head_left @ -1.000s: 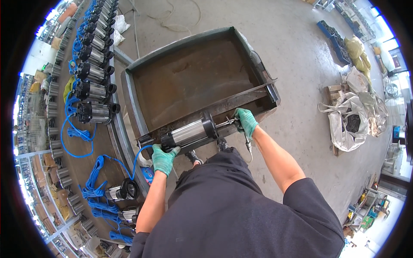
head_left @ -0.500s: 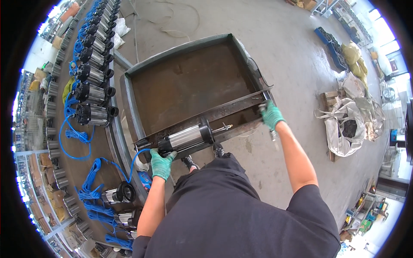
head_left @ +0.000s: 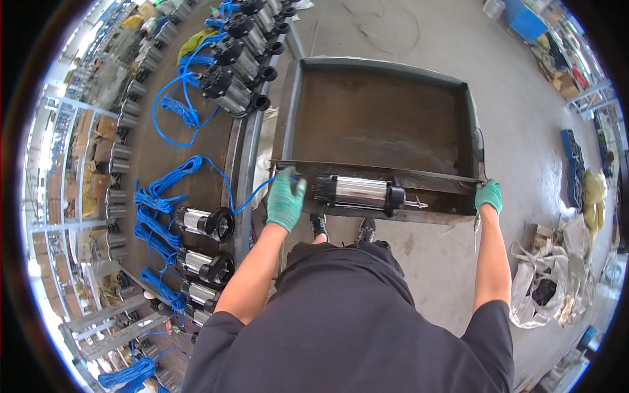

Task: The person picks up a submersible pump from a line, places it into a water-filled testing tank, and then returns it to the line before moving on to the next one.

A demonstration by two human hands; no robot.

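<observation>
— What are your hands doing?

— My left hand point(head_left: 285, 198), in a green glove, is gripping the near rim of the rusty metal tray point(head_left: 373, 121) at its left corner, fingers curled over the edge. My right hand point(head_left: 489, 196) is closing around the right corner of the same rim.

— And the pump?

— The silver cylindrical pump point(head_left: 359, 192) is lying on its side on that near rim, between my hands, its blue cable point(head_left: 246, 196) trailing left toward the long workbench point(head_left: 209, 157).
</observation>
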